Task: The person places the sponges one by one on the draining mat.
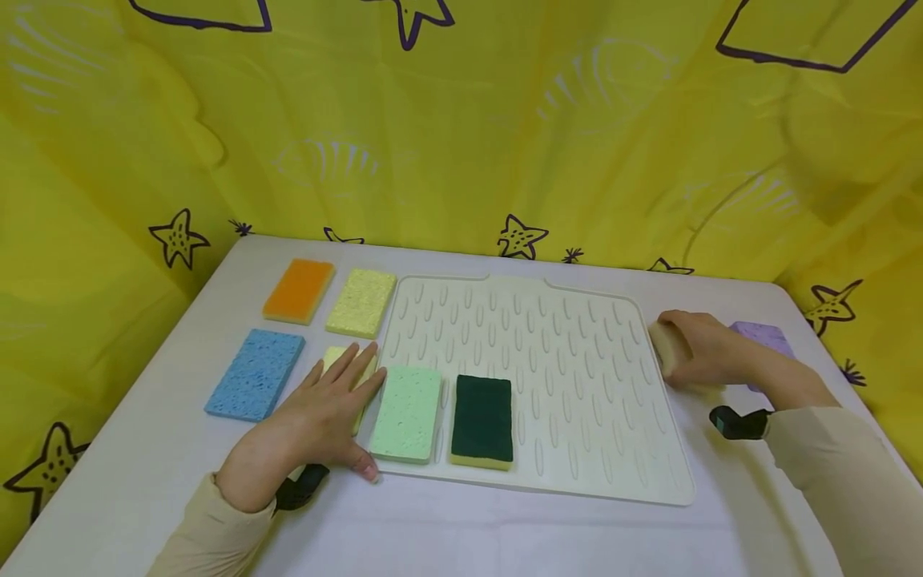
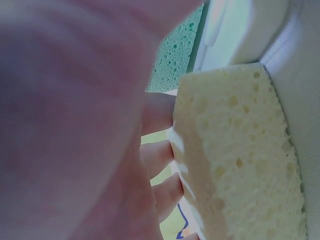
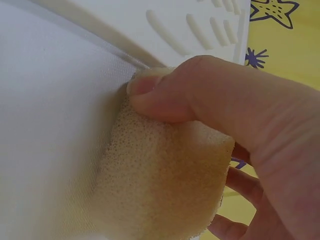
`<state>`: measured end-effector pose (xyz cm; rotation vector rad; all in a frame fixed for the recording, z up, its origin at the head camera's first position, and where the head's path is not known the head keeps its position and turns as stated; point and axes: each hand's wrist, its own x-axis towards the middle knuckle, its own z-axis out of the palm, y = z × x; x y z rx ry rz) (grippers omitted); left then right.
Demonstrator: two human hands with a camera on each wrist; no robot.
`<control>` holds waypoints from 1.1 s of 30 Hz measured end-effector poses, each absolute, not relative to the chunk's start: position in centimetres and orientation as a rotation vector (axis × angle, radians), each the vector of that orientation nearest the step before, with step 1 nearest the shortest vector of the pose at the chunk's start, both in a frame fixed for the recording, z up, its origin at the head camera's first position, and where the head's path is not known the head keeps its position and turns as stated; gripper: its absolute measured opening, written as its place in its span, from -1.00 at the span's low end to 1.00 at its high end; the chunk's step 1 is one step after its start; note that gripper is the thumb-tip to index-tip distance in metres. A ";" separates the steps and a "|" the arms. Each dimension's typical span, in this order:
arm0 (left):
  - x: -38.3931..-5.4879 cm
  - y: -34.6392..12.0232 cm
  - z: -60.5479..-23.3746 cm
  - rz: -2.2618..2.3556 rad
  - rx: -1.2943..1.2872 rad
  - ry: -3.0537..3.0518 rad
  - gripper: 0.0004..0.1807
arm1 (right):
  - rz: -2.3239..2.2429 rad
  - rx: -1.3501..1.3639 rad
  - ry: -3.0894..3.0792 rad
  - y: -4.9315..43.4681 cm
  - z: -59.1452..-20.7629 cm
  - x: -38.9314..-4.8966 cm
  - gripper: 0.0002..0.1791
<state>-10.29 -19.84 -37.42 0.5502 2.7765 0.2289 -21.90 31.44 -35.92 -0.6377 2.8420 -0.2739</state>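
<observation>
"Where is the tan sponge (image 3: 155,170)?"

"In the person's right hand (image 1: 710,349), just beside the right edge of the white mat (image 1: 577,473), toward the right edge of the table (image 1: 469,533). The thumb pinches it against the fingers on its other side."

"And the left hand (image 1: 317,421)?"

"Its fingers are spread over the pale yellow sponge (image 2: 240,150), left of the mat. They touch it, but how firmly cannot be told."

"What could go wrong there?"

"The left hand reaches close to the mint green sponge (image 1: 406,413) at the mat's near left corner — a careless sweep might knock that one askew."

"And on the right?"

"The tan sponge could snag on the mat's rim if dragged inward, and soft foam may twist out of a pinch. A hard push might slide the mat, taking along the dark green sponge (image 1: 481,417) near its near edge."

"Anything else at risk?"

"The purple sponge (image 1: 764,336), near the table's right edge and partly hidden by the right arm — a wide swing could brush it. The blue sponge (image 1: 255,375), toward the table's left edge, faces the same risk from the left hand."
</observation>
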 end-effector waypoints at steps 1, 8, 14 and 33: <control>-10.3 -19.8 -37.4 0.229 0.550 2.776 0.45 | -0.264 -0.633 2.843 31.4 -35.8 -21.8 -0.06; -10.2 -19.8 -37.5 0.227 0.549 2.780 0.46 | -0.253 -0.597 2.864 31.6 -35.4 -21.3 -0.02; -10.3 -19.9 -37.6 0.223 0.535 2.773 0.46 | -0.268 -0.606 2.875 31.5 -35.1 -20.8 -0.05; -10.3 -19.7 -37.3 0.230 0.537 2.777 0.46 | -0.329 -0.672 2.879 30.2 -34.1 -18.7 0.06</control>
